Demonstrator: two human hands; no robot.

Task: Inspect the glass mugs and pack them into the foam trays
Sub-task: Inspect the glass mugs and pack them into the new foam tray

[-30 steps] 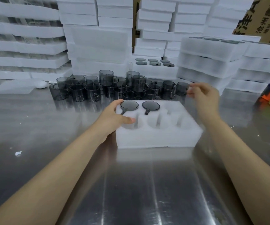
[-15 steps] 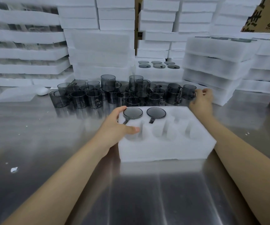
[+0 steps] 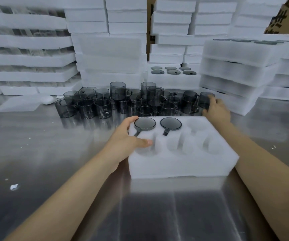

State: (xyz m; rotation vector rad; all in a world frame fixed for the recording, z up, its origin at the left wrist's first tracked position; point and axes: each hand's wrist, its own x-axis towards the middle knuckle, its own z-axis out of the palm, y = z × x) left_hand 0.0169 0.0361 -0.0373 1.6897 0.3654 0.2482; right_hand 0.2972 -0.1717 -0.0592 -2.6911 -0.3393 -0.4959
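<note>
A white foam tray (image 3: 183, 164) lies on the steel table in front of me. Two dark glass mugs (image 3: 145, 124) (image 3: 170, 123) sit in its far-left pockets; the other pockets hold nothing. My left hand (image 3: 124, 141) grips the tray's left edge, thumb on top. Behind the tray stands a crowd of several loose smoky glass mugs (image 3: 103, 108). My right hand (image 3: 217, 111) reaches past the tray's far right corner, its fingers curled round the rightmost mug (image 3: 203, 100) of that crowd.
Stacks of white foam trays (image 3: 109, 54) wall off the back and the right side (image 3: 235, 75). One tray at the back (image 3: 173, 80) holds several mugs. A foam sheet (image 3: 18, 105) and a small white object (image 3: 47, 100) lie at the left. A cardboard box (image 3: 286, 20) stands at the top right.
My right hand has gone down and forward from above the tray to the rightmost loose mug and closed on it. My left hand has stayed on the tray's left edge.
</note>
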